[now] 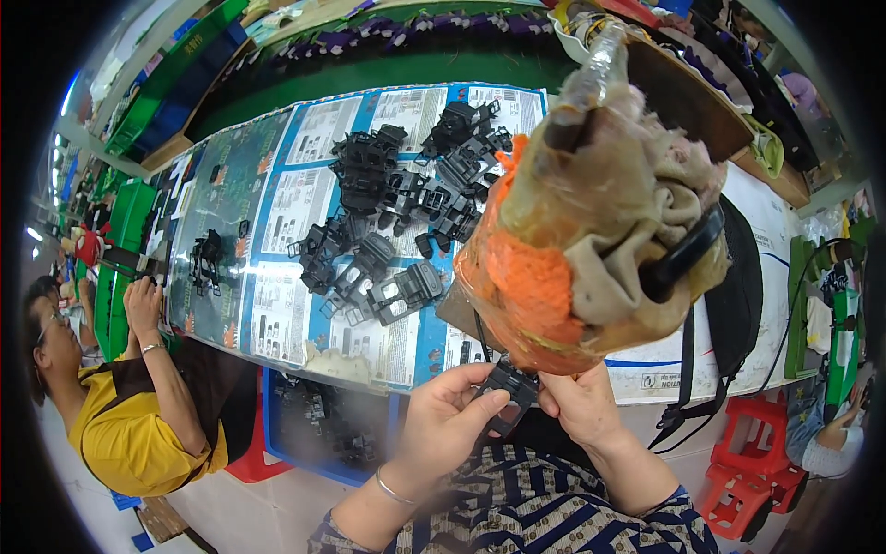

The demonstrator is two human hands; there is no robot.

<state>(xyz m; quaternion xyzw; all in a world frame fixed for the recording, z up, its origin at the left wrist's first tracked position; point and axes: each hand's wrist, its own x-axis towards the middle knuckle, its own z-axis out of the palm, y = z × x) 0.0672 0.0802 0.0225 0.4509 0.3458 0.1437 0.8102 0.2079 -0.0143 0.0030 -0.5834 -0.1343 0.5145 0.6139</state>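
A small black plastic part is held low in front of my body, beneath a large hanging bundle wrapped in clear film, orange material and beige cloth. My left hand is closed on the part's left side, the thumb lying across it. At its right edge, my right hand has curled fingers against the part; the bundle hides some of them. A pile of similar black plastic parts covers the middle of the table, beyond my left hand.
The table has printed sheets on it. A blue bin with black parts stands below its near edge. A black bag hangs at the right, near red plastic stools. At the left a co-worker in yellow works.
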